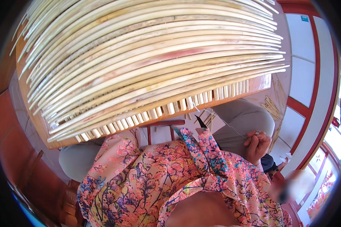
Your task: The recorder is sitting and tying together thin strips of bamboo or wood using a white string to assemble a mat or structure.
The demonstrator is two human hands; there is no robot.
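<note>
Long pale thin sticks (155, 56) lie side by side in a wide layer on a wooden board (38, 125) in front of me. Shorter crosswise sticks (170, 108) show beneath them along the near edge. My right hand (257, 145) is at the right, beside my knee, with its fingers curled closed on a thin white thread (231, 126). A small metallic band shows on one finger. The thread runs from this hand to the near edge of the sticks, where it hangs in a loose tuft. My left hand is hidden; its flowered sleeve (119, 145) reaches up to the board's near edge.
A dark pointed thing (201, 122) sticks up near my lap. Loose sticks (271, 108) lie on the floor at the right. A red-framed white wall (301, 75) stands beyond them. Brown wooden furniture (15, 151) is at the left. Another person is partly visible at the lower right.
</note>
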